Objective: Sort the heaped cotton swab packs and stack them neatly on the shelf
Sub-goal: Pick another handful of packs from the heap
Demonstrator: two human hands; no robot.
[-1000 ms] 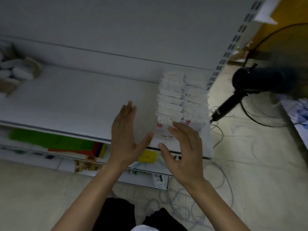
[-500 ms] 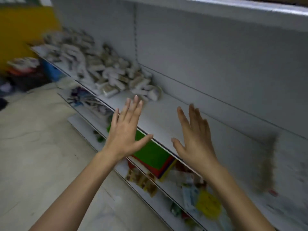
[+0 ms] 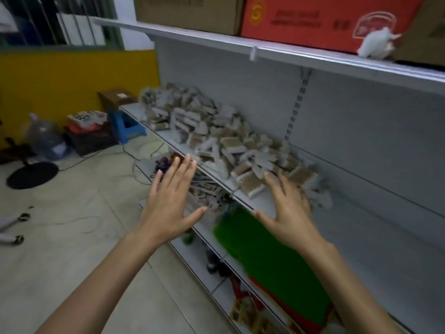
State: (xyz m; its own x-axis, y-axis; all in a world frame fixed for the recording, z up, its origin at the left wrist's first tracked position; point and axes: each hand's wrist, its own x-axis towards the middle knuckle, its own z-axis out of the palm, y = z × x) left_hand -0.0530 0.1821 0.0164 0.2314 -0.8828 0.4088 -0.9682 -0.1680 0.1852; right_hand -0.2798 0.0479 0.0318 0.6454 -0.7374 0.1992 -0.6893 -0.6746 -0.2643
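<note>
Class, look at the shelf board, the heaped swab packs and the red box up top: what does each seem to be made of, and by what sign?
Shelf board: probably painted sheet metal, matt pale grey; thin edge, slotted upright behind. Swab packs: seemingly clear plastic cases, tan sticks showing through; blur leaves this open. Red box: likely printed cardboard, matt.

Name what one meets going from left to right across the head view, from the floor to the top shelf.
water jug → blue stool → left hand → right hand → white bundle on the top shelf
</note>
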